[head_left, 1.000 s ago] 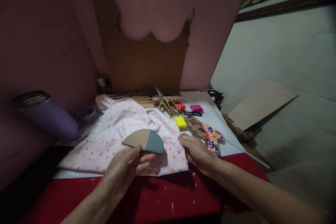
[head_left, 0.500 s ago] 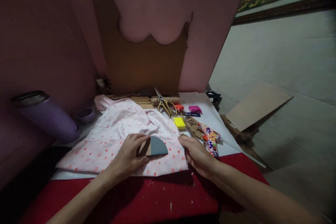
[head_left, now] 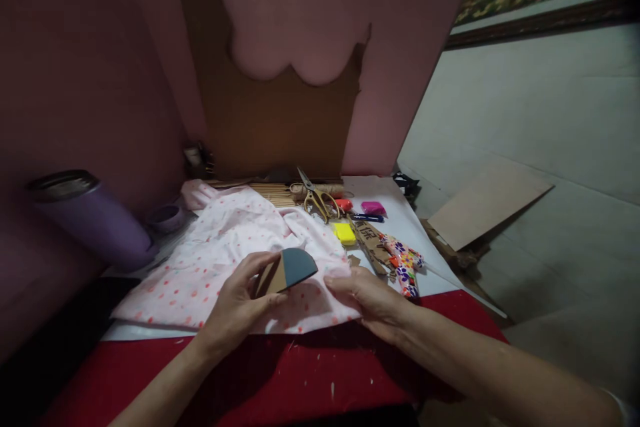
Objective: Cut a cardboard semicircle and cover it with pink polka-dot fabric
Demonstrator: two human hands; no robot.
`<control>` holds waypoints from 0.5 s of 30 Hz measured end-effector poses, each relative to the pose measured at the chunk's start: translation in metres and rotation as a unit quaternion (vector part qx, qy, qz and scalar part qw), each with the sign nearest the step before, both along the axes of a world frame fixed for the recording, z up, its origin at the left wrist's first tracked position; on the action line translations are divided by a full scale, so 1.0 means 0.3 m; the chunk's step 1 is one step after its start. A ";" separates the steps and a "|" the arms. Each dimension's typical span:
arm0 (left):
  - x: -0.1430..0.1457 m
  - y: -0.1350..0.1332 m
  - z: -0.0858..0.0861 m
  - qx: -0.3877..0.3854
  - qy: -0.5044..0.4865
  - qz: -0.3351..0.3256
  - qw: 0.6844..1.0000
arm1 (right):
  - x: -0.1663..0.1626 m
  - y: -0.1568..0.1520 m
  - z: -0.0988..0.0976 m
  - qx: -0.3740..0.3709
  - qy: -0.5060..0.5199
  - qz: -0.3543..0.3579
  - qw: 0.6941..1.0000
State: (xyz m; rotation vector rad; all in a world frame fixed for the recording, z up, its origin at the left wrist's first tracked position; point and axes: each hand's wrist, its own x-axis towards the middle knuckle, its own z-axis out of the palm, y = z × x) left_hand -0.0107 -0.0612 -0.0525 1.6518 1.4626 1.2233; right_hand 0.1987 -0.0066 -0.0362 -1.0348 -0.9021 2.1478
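My left hand [head_left: 235, 303] grips a half-round piece of cardboard [head_left: 289, 268], part brown and part grey-blue, and holds it tilted just above a pink cloth with red dots [head_left: 220, 250]. My right hand [head_left: 367, 297] pinches the cloth's near right edge, and the cloth is lifted a little there. The cloth lies spread over a white sheet [head_left: 405, 217] on a red table cover [head_left: 310, 380].
Behind the cloth lie gold scissors [head_left: 316, 197], a yellow block [head_left: 345, 233], a magenta block [head_left: 373, 207], a blue pen [head_left: 367, 217] and a flower-patterned glue gun [head_left: 403, 263]. A purple tumbler [head_left: 90, 220] lies at the left. Cardboard board [head_left: 487, 203] leans at the right.
My left hand first lowered the cardboard piece onto the cloth, then tilted it up again. My right hand slid left along the cloth's edge and lifted it slightly.
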 end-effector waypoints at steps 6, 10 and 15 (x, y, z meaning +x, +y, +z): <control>0.040 -0.021 -0.006 0.074 0.148 -0.094 0.982 | 0.012 -0.014 -0.002 -0.017 0.025 -0.020 0.999; 0.053 -0.018 -0.015 0.093 0.209 -0.119 0.966 | 0.031 -0.015 0.009 -0.076 0.047 -0.014 0.996; 0.059 -0.013 -0.036 0.101 0.215 -0.112 0.965 | 0.038 -0.008 0.018 -0.132 0.070 0.006 0.989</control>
